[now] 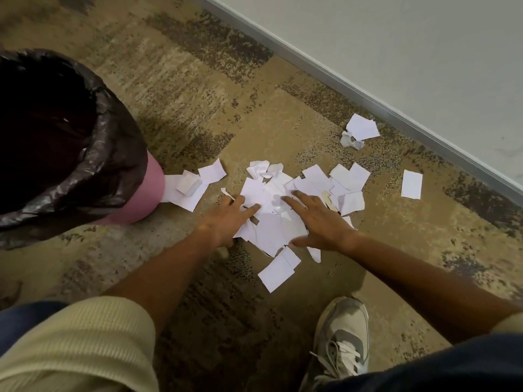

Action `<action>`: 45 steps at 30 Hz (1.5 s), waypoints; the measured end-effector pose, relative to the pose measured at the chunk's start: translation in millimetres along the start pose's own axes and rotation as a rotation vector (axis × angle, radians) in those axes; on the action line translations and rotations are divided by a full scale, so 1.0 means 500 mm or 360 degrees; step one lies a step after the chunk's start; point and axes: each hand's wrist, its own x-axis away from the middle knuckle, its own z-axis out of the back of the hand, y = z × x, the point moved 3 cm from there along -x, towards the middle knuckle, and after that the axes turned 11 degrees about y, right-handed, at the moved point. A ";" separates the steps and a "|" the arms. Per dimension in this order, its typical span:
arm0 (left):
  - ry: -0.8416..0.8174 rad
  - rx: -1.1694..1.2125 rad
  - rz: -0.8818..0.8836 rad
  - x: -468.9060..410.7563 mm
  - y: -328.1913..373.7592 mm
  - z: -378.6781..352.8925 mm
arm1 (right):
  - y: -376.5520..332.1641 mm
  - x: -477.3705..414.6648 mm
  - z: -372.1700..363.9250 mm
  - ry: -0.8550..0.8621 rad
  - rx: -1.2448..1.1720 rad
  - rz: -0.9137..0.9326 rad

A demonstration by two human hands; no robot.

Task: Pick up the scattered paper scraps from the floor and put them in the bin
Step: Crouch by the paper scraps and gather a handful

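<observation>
A heap of white paper scraps (271, 199) lies on the carpet in the middle of the view. My left hand (230, 219) rests on the heap's left side with straight fingers. My right hand (317, 219) lies flat on the heap's right side, fingers spread. Neither hand holds a scrap. The pink bin (147, 190), lined with a dark plastic bag (113, 142), stands at the left. More scraps (192, 185) lie against the bin's foot. One loose scrap (278, 271) lies near me, another (411, 184) to the right, and a crumpled bit with a flat piece (359, 131) lies near the wall.
A white wall with a grey skirting board (368, 89) runs diagonally across the upper right. My right shoe (342, 338) stands on the patterned carpet (198, 94) just below the heap. My left knee and cream sleeve (85, 340) fill the lower left.
</observation>
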 end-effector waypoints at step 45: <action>0.0381 0.1099 0.0755 -0.059 -0.015 0.024 | 0.051 -0.032 0.063 0.0433 -0.0563 -0.0356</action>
